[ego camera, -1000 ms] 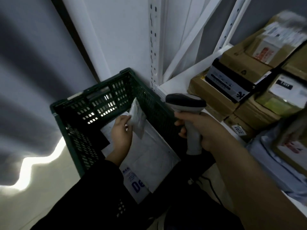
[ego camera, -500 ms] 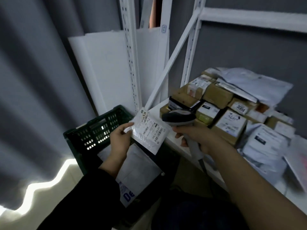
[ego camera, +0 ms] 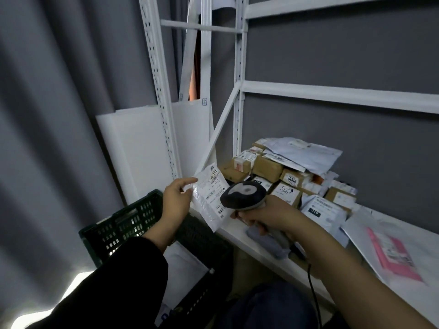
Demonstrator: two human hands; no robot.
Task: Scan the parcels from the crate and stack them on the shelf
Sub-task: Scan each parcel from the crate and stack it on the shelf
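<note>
My left hand holds a small white padded parcel by its left edge, label side facing me, above the dark green crate. My right hand grips a dark handheld scanner, whose head sits right in front of the parcel's label. A large white mailer lies inside the crate. On the white shelf to the right, several brown boxes and grey mailers are piled.
White shelf uprights and a diagonal brace stand behind the parcel. White boards lean against the grey curtain at left. A pink-and-white mailer lies on the shelf at right. The scanner's cable hangs below my right wrist.
My left hand lifted the small parcel out of the crate and turned its label toward me. The scanner rose with it and now points at the label. My view tilted upward.
</note>
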